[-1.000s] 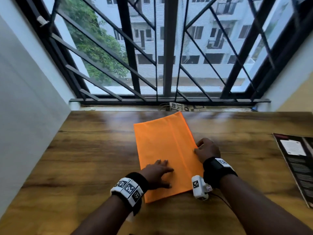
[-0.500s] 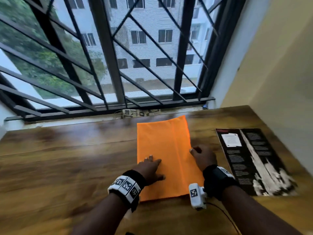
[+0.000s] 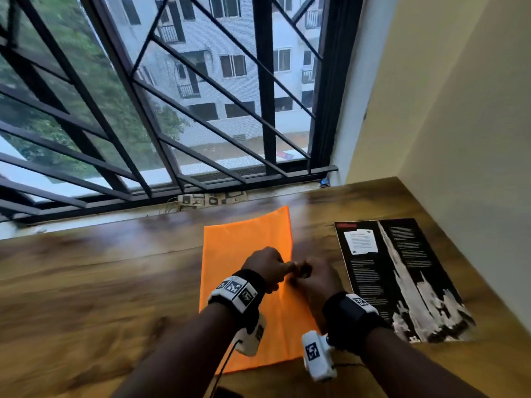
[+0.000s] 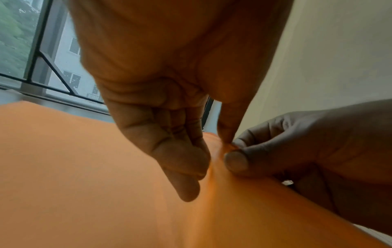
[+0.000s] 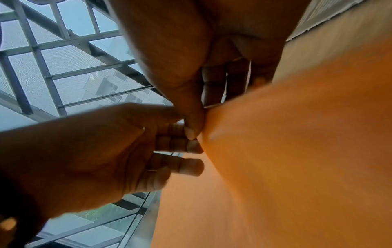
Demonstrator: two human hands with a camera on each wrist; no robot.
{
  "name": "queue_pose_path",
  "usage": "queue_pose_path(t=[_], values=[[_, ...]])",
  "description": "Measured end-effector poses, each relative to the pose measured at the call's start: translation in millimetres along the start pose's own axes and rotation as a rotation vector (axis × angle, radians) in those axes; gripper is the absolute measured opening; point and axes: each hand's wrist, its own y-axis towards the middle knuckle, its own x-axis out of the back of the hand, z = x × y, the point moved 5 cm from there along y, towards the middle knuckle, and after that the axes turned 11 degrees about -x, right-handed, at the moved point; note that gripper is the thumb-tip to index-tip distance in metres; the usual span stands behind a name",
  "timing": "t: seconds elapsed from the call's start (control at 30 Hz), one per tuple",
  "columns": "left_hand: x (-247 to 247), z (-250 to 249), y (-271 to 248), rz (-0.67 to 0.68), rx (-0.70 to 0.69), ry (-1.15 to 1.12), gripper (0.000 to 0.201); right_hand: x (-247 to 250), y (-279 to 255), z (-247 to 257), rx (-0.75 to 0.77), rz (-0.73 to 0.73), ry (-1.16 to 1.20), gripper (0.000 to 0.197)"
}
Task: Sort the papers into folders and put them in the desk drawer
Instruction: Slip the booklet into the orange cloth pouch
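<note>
Your orange folder lies flat on the wooden worktop, a little right of its middle, long side running away from you toward the window. Both your hands meet at its right edge, about halfway along, and there the edge is lifted off the wood into a small ridge. Your left hand reaches across the folder with its fingers curled; in the left wrist view its grip is pressed together, thumb and forefinger pinching the raised orange edge, the other fingers folded into the palm. Your right hand comes in from the right side, and its grip too is closed on that same edge: the right wrist view shows the thumb pressed against the orange sheet, right beside the left hand's fingertips. The two hands touch or nearly touch; the blur there hides which. Whether any papers sit inside the folder you cannot tell. Just beside the folder, to its right and apart from it, a black printed sheet with white text and a pale streak lies flat on the worktop near the yellow wall. Marker strips sit on the sill behind the folder.
</note>
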Motion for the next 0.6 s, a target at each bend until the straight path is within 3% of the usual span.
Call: queue_pose_path(t=[0.1, 0.27, 0.4, 0.5, 0.6], values=[[-3, -3, 5, 0.02, 0.051, -0.056, 0.028, -1, 2, -1, 0.028, -0.029, 0.088, 0.025], [2, -1, 5, -0.02, 0.048, -0.044, 0.024, -10, 4, 3, 0.06, 0.004, 0.138, 0.004], [6, 3, 4, -0.043, 0.019, -0.017, 0.026, -13, 11, 1, 0.043, 0.051, 0.075, 0.023], [16, -8, -3, -0.114, -0.093, 0.256, 0.037, -17, 15, -6, -0.003, 0.069, -0.056, 0.033], [25, -22, -9, -0.22, -0.184, 0.522, 0.038, -12, 19, -11, -0.077, -0.003, -0.119, 0.047]])
